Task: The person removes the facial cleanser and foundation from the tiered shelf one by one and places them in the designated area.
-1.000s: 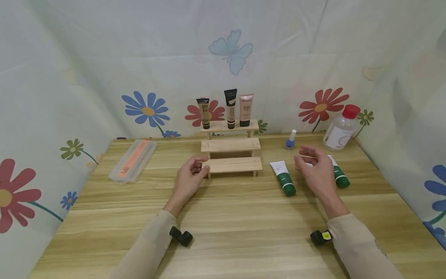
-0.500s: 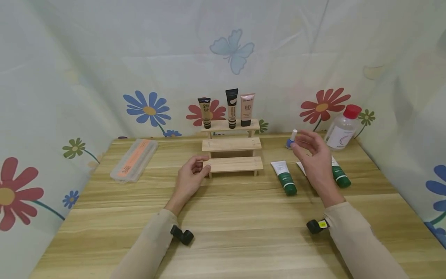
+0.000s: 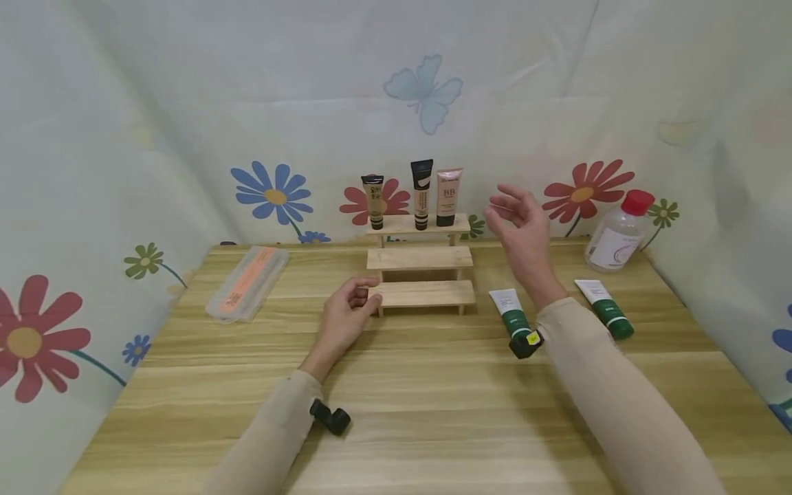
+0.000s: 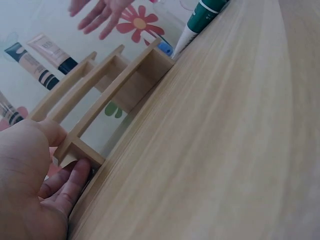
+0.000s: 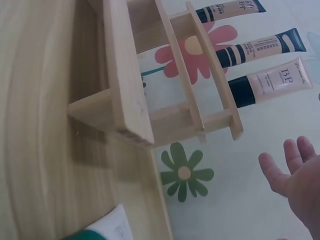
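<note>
My left hand (image 3: 348, 315) grips the left end of the lowest step of a three-tier wooden stand (image 3: 421, 294), thumb on top and fingers curled below. On the top tier three cosmetic tubes stand upright: a gold-and-black tube (image 3: 374, 201), a beige tube with black ends (image 3: 421, 196) and a pink BB cream tube (image 3: 448, 198). My right hand (image 3: 524, 230) is raised in the air to the right of the BB cream, apart from it, fingers loosely spread and holding nothing. A blue nail polish bottle (image 4: 165, 48) shows partly in the left wrist view; my right arm hides it in the head view.
Green-and-white tubes lie on the table to the right, one (image 3: 507, 309) partly under my forearm in view, another (image 3: 605, 309) beside it. A clear bottle with a red cap (image 3: 621, 230) stands at the back right. A flat plastic case (image 3: 247, 284) lies at left.
My right hand has risen from above the green tubes and moved leftward toward the stand, passing in front of the nail polish. My left hand keeps its hold on the stand.
</note>
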The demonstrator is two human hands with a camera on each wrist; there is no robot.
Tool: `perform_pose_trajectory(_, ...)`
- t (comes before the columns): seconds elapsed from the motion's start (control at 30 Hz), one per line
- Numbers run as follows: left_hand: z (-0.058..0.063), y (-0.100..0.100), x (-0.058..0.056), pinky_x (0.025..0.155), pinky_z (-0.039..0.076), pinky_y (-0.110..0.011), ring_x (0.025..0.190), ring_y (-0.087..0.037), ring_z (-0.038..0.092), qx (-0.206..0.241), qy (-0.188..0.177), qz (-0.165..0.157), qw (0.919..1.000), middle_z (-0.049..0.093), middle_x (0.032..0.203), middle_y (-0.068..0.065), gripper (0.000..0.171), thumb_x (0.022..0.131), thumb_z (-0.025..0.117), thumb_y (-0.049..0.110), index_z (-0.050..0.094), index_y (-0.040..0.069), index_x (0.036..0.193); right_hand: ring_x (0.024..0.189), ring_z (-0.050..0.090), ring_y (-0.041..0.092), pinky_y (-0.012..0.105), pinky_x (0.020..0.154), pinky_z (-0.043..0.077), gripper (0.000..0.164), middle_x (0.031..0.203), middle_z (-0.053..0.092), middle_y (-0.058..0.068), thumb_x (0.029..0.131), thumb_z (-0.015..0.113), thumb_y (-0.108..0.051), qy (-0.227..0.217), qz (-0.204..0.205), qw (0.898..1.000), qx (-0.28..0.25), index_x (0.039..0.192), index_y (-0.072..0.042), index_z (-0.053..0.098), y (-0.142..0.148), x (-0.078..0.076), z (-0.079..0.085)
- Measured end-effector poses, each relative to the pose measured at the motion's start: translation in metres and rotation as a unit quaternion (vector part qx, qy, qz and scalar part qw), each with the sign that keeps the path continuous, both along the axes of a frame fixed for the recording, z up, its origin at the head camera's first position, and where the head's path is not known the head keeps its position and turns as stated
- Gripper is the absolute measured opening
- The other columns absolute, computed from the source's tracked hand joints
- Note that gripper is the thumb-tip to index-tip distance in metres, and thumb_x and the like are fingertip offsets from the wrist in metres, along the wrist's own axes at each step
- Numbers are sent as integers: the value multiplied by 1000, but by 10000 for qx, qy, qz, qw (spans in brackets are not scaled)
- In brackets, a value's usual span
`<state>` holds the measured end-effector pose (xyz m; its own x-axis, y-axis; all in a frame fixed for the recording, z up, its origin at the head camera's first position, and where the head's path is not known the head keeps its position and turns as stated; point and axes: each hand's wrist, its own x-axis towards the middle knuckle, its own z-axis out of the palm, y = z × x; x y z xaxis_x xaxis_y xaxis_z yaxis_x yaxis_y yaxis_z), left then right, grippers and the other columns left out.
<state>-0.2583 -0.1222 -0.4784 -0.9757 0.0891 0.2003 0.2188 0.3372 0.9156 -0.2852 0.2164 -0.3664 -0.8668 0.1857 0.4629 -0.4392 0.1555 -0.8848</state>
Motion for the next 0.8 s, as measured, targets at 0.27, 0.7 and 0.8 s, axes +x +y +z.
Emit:
perform_pose_trajectory(0.27, -1, 1, 0, 102, 59, -45, 109, -23, 71, -12, 35, 7, 10000, 75, 117, -8, 30, 106, 79, 25, 77, 18, 136, 125, 70, 24, 27, 104, 57, 45, 142, 69, 23, 106, 78, -14, 108, 268, 9993, -217, 150, -14, 66, -23, -22, 4)
perform_pose_trajectory(0.7, -1, 1, 0, 102, 59, -44, 111, -23, 72, -71, 41, 20, 10000, 76, 118, -8, 30, 107, 78, 24, 76, 17, 136, 125, 67, 28, 25, 96, 60, 50, 143, 68, 20, 105, 79, -10, -186, 540, 9978, -331, 152, -9, 63, -45, -41, 9)
perform_pose_trajectory(0.8, 0, 1, 1, 103, 59, -44, 110, -23, 72, -58, 10, 26, 10000, 76, 118, -8, 28, 107, 78, 24, 77, 18, 135, 125, 68, 30, 28, 99, 59, 47, 143, 69, 21, 106, 78, -9, -216, 486, 9984, -183, 150, -7, 64, -48, -44, 8)
